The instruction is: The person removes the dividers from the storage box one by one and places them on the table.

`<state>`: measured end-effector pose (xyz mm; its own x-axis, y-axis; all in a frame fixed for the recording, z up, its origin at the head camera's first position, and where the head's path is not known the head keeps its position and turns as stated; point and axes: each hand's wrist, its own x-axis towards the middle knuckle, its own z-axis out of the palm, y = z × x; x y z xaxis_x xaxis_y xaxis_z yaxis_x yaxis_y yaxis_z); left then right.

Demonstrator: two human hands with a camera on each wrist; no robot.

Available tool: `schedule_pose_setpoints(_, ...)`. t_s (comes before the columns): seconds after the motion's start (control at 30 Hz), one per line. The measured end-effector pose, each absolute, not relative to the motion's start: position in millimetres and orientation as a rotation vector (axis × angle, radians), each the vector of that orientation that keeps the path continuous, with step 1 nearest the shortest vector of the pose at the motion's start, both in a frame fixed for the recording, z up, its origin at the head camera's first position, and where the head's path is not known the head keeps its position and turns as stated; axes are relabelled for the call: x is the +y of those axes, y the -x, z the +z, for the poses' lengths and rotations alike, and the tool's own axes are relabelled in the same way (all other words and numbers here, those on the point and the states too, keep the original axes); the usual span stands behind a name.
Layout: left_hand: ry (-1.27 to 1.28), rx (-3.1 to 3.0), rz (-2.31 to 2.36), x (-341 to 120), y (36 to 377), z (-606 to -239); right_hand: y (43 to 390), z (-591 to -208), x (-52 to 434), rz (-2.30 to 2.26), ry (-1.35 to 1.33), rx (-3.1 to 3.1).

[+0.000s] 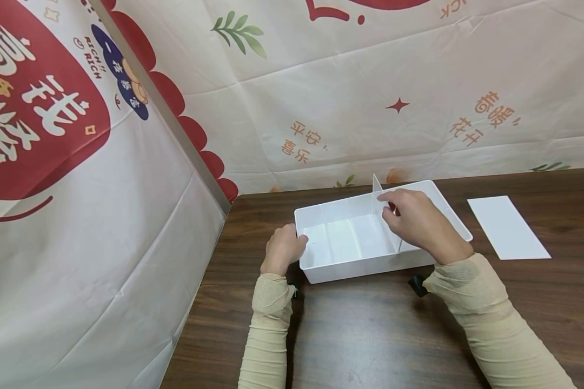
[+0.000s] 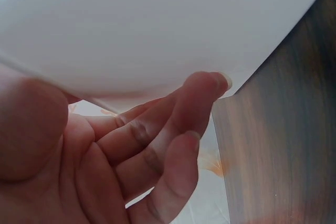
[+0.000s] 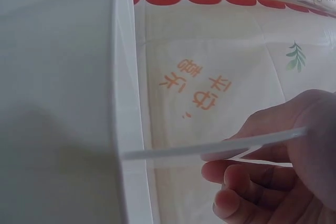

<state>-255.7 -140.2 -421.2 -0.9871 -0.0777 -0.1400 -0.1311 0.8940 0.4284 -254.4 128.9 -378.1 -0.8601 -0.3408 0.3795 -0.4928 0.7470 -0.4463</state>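
and the left hand (image 1: pixel 283 249) grips the white box (image 1: pixel 365 268) at its left end, likely for steadiness; right hand (image 1: pixel 413 219) pinches the divider (image 1: pixel 377 186), presumably to stand it crosswise.

I see, remotely, a smooth white rectangular plastic tray (image 1: pixel 360 267), thin translucent plastic-looking panel (image 1: pixel 377 189), softly glossy dark-brown wood-grain tabletop (image 1: pixel 355 324) and creased white printed cloth backdrop (image 1: pixel 360 92).

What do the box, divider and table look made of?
Box: probably smooth white plastic, given its thin walls and rounded corners.
Divider: a thin, flat, pale sheet, likely plastic; stiff card is possible.
Table: wood or wood-look laminate, with dark grain and a soft sheen.
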Motion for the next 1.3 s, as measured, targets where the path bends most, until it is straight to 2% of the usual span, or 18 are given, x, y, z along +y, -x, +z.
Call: schedule_pose_setpoints(1.3, 0.157, 2.936, 0.706, -141.8, 256.4, -423.0, 254.1, -378.0, 133.7, 0.824, -0.637, -2.587)
